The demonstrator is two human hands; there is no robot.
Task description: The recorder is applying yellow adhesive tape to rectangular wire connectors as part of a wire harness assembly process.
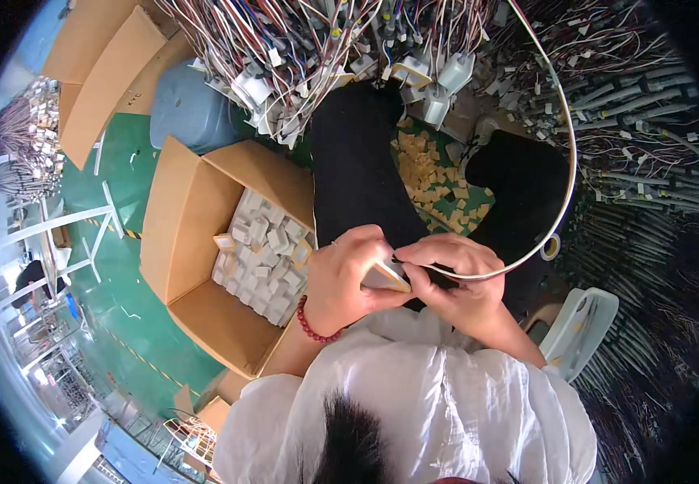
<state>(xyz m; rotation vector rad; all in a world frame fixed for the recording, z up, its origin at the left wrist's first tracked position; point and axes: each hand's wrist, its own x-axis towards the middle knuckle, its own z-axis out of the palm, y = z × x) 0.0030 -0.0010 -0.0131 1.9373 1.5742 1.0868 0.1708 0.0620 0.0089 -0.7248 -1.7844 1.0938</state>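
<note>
In front of my chest, my left hand (349,274) is closed round a small white plastic housing (384,277) with a yellowish edge. My right hand (462,278) pinches the end of a thin white-and-brown cable (573,153) right at that housing. From there the cable bends out to the right and loops up past the top of the view. The fingers partly cover the spot where cable and housing meet, so I cannot tell whether the cable is inside. Left of my hands, an open cardboard box (180,218) holds many similar white housings (260,262).
Bundles of wires with white housings (252,85) hang ahead. Thick rows of grey cables (640,113) fill the right side. A white plastic bin (599,331) and a tape roll (552,246) are at right. Small tan squares (426,165) litter the green floor; a blue-grey stool (192,109) stands far left.
</note>
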